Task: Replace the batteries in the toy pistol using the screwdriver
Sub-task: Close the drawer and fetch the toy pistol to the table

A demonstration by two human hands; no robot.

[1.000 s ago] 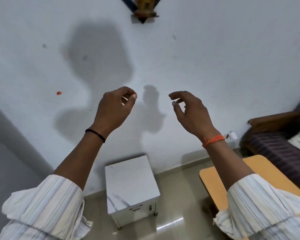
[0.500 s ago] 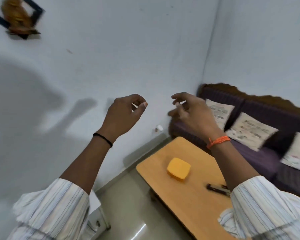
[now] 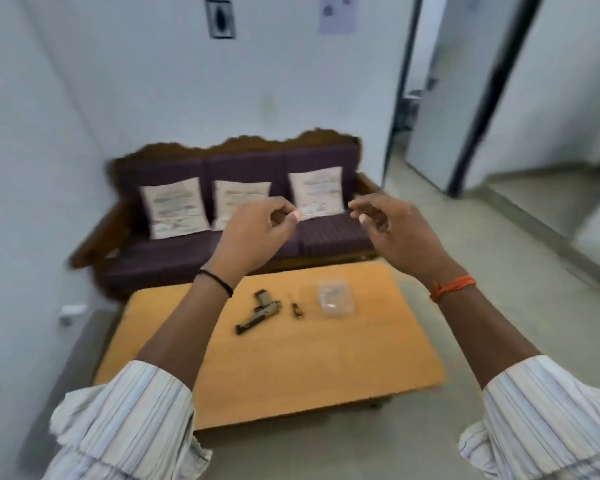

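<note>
A tan and black toy pistol (image 3: pixel 259 310) lies on the orange wooden table (image 3: pixel 278 355), near its far middle. Just right of it lies a small dark screwdriver (image 3: pixel 296 310). Further right stands a clear plastic container (image 3: pixel 335 298) with small items inside. My left hand (image 3: pixel 257 233) and my right hand (image 3: pixel 392 230) are raised in the air above the table's far edge, well above the pistol. Both hold nothing, with fingers loosely curled and apart.
A dark purple sofa (image 3: pixel 243 244) with three pale cushions stands behind the table against the white wall. An open doorway (image 3: pixel 440 98) and grey door are at the right. Pale floor runs along the table's right side and front.
The view has swung right from the bare wall to the sofa and table. The pistol, screwdriver and container have come into sight. Both hands stay raised and empty.
</note>
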